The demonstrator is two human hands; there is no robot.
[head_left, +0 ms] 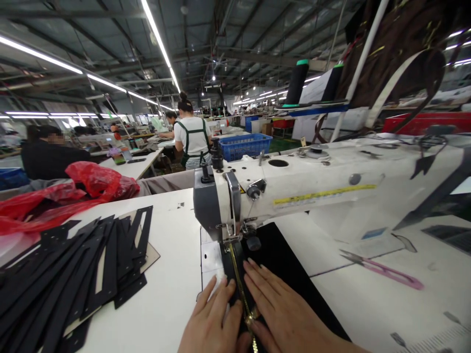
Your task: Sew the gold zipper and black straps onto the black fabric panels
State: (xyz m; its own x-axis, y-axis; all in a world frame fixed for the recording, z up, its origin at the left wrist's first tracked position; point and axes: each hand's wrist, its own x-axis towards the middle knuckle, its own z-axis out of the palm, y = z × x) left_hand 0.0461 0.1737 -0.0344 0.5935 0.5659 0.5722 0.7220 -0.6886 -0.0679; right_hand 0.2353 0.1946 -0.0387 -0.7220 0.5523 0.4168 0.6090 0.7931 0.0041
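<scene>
A zipper with gold teeth and black tape runs from under the presser foot of a white sewing machine toward me. Beneath it on the right lies a black fabric panel. My left hand rests flat on the zipper's left side, fingers spread. On the right side, my right hand presses the tape and panel with its fingers stretched out. A gold slider sits between the two hands near the thumbs, which are partly hidden.
Many black strips are heaped at the left, with a red plastic bag behind them. Pink-handled thread snips lie at the right. Beyond the machine are a blue basket and a person in a white shirt.
</scene>
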